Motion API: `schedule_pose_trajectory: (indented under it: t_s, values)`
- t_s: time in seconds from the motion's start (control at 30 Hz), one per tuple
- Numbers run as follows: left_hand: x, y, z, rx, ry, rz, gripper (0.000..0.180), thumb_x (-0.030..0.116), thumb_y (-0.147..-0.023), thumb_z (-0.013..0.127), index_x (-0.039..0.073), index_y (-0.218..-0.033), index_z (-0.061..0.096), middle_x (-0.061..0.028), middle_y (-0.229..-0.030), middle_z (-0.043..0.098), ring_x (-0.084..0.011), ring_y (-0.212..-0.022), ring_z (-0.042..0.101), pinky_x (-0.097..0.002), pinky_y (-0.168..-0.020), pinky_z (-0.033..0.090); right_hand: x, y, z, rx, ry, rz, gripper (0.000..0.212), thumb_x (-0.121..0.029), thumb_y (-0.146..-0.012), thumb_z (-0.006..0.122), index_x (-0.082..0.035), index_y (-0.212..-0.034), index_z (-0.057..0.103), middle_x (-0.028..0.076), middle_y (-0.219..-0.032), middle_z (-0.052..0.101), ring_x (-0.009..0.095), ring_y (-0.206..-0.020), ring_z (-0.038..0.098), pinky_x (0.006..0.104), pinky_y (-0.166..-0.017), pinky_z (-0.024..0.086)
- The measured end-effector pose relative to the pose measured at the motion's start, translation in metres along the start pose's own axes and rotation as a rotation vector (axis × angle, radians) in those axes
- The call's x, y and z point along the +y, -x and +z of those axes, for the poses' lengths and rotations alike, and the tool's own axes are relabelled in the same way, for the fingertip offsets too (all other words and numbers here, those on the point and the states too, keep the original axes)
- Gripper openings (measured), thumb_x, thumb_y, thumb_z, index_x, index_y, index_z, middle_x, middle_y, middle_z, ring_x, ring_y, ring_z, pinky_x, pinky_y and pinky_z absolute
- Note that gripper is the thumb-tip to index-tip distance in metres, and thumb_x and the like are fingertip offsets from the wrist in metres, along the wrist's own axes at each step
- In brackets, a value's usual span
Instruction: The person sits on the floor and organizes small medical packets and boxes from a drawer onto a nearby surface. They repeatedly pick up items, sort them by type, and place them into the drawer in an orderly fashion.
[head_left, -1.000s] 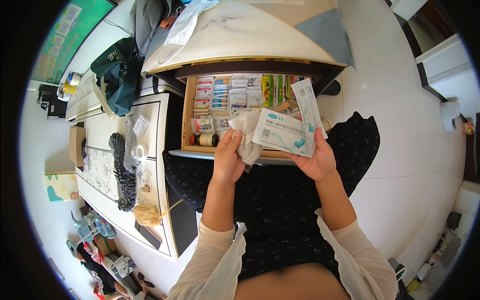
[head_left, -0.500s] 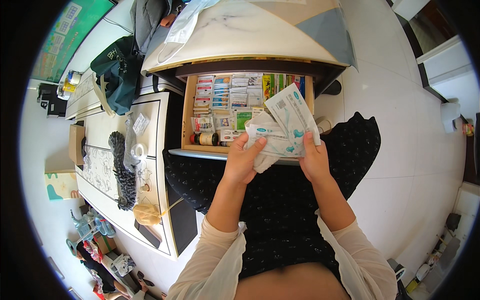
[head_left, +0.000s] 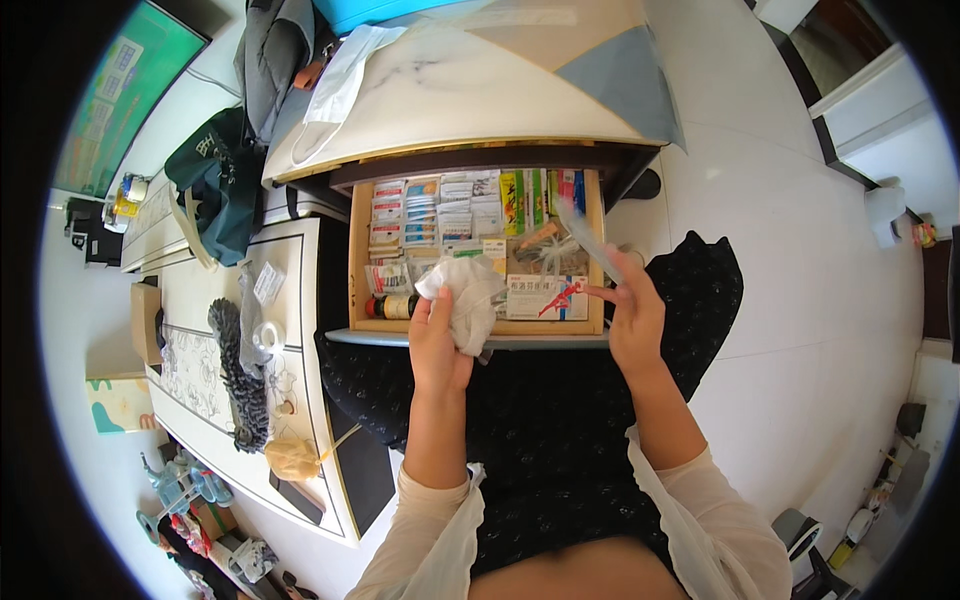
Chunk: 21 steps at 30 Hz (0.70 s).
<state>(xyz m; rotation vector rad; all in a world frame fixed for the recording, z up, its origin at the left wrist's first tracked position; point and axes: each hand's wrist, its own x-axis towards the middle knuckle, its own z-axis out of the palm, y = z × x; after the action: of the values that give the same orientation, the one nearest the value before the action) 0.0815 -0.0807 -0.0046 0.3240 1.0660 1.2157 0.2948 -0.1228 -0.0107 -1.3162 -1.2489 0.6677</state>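
My left hand [head_left: 437,350] is closed on a crumpled white cloth [head_left: 472,305], bunched above the front of an open wooden drawer [head_left: 597,220]. My right hand [head_left: 637,318] pinches flat white packets [head_left: 590,238], seen nearly edge-on over the drawer's right side; how many is unclear. One finger of that hand reaches toward a white carton with a red figure [head_left: 545,298] inside the drawer. Rows of small sachets [head_left: 422,208] fill the back left. A dark bottle [head_left: 397,307] lies at the front left, partly behind the cloth. Clear plastic bags [head_left: 562,258] sit behind the carton.
Over the drawer is a marble-patterned tabletop [head_left: 420,85] with a white face mask [head_left: 345,80]. At left stands a white cabinet [head_left: 300,390] bearing a tape roll [head_left: 268,336] and a grey fluffy duster [head_left: 235,370]. A dark green bag [head_left: 225,190] is behind it.
My hands have moved apart. The packets, earlier spread face-up between both hands, are now tilted in my right hand alone. My left hand keeps the cloth, moved left. The carton is now uncovered.
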Motion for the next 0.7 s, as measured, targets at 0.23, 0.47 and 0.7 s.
schedule_pose_trajectory:
  t_s: [0.23, 0.47, 0.7]
  values:
    - [-0.008, 0.002, -0.009, -0.086, 0.001, -0.042, 0.03, 0.015, -0.095, 0.046, 0.0, -0.12, 0.048, -0.0122, -0.114, 0.058, -0.0232, -0.102, 0.059, -0.0347, -0.085, 0.049, -0.008, -0.007, -0.004, -0.185, 0.504, -0.464, 0.031, -0.001, -0.077, 0.057, -0.008, -0.107, 0.064, 0.019, -0.122, 0.052, 0.036, -0.116, 0.05, 0.0396, -0.093, 0.045]
    - [-0.008, 0.004, -0.006, -0.094, -0.003, -0.049, 0.03, 0.015, -0.095, 0.044, -0.001, -0.121, 0.047, -0.0131, -0.116, 0.057, -0.0241, -0.104, 0.058, -0.0353, -0.087, 0.049, -0.01, -0.004, -0.004, -0.178, 0.546, -0.552, 0.03, -0.002, -0.076, 0.06, -0.01, -0.105, 0.066, 0.02, -0.122, 0.052, 0.036, -0.114, 0.051, 0.0391, -0.09, 0.048]
    - [-0.008, 0.006, -0.005, -0.119, -0.005, -0.062, 0.032, 0.017, -0.096, 0.042, -0.002, -0.121, 0.047, -0.0141, -0.118, 0.056, -0.0244, -0.106, 0.057, -0.036, -0.089, 0.048, -0.011, -0.005, -0.003, -0.162, 0.541, -0.589, 0.029, -0.003, -0.075, 0.061, -0.01, -0.102, 0.067, 0.02, -0.12, 0.053, 0.036, -0.112, 0.053, 0.0387, -0.089, 0.049]
